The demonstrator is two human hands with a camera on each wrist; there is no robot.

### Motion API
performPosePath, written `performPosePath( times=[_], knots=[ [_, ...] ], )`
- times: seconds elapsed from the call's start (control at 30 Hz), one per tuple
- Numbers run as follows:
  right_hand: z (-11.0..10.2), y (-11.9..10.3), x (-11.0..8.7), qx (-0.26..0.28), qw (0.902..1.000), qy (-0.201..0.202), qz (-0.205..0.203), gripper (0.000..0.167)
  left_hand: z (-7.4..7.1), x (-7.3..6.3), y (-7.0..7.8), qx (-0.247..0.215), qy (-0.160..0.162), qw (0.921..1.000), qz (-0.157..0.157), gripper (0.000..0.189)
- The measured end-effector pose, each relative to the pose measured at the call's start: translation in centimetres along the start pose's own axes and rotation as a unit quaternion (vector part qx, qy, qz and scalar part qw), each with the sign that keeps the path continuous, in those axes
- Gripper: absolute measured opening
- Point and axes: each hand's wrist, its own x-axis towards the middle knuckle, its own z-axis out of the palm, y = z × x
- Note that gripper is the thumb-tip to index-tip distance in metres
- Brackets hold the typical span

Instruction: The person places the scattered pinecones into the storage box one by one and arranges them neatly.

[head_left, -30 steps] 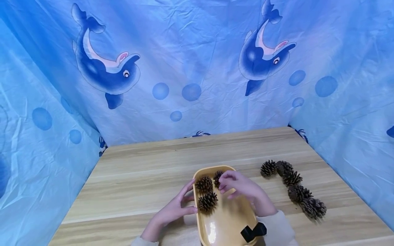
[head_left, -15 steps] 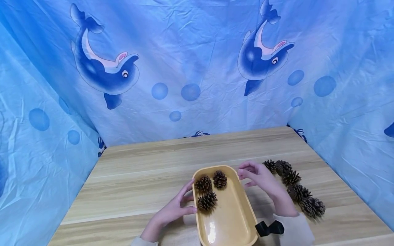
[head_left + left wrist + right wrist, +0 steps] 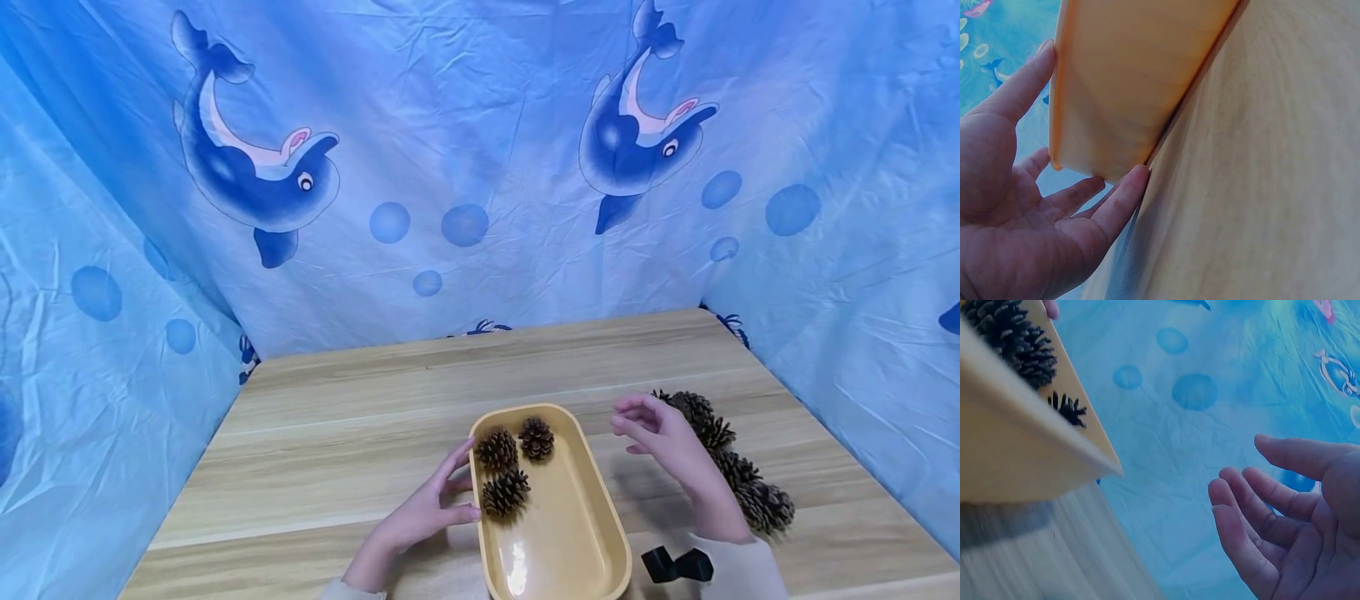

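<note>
A yellow rectangular tray holds three pine cones: two along its left side and a smaller one in the far part. My left hand touches the tray's left side with thumb and fingers spread. In the left wrist view, that hand has its fingertips against the tray wall. To the right of the tray, my right hand hovers with nothing in it. The right wrist view shows this hand with loosely bent fingers, apart from the tray.
Several more pine cones lie in a slanting row on the wooden table, just right of my right hand, which partly hides them. A blue dolphin-print cloth hangs behind the table and on both sides.
My right hand has left the small pine cone in the tray and moved right, past the rim, toward the row of pine cones. My left hand has stayed in place.
</note>
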Motion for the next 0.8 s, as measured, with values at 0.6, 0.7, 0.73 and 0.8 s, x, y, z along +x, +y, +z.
performPosePath(
  times=[0.6, 0.7, 0.73, 0.8],
  knots=[
    [-2.0, 3.2, 0.5, -0.172, 0.973, 0.136, 0.072, 0.048, 0.0, -0.1, 0.1, -0.004, 0.0, 1.0, -0.005, 0.094],
    [-1.8, 3.8, 0.8, -0.193, 0.9665, 0.155, 0.068, 0.051, 0.0, -0.1, 0.1, -0.003, 0.001, 1.0, -0.005, 0.095],
    [-1.7, 3.9, 1.0, -0.202, 0.964, 0.161, 0.063, 0.052, 0.0, -0.1, 0.1, -0.003, 0.001, 1.0, -0.004, 0.095],
    [-1.5, 4.2, 1.3, -0.218, 0.9597, 0.169, 0.055, 0.057, 0.0, -0.1, 0.2, -0.003, 0.001, 1.0, -0.004, 0.095]
  ],
)
